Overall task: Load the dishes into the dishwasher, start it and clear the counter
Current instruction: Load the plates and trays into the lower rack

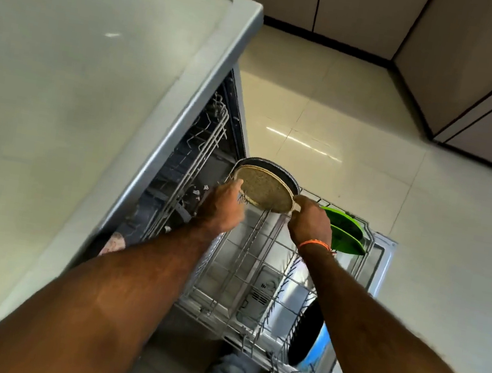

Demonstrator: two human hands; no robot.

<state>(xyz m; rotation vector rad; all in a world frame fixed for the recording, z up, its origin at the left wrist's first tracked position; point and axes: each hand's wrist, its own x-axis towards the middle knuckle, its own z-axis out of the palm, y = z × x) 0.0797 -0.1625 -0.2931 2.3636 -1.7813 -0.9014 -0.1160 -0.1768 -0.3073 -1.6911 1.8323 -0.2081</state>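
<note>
Pale floor tiles surround my pulled-out lower rack (pixel 260 272); green plates (pixel 345 234) stand right of it. My left hand (pixel 222 206) and right hand (pixel 311 225) pinch the speckled plate (pixel 261 190) upright over its back, in front of a dark pan (pixel 273 168).

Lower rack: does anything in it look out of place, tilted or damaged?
Nothing looks damaged or spilled. Both hands, left hand and right hand, hold the beige plate tilted over the lower rack, not yet slotted. The green plates stand upright.
</note>
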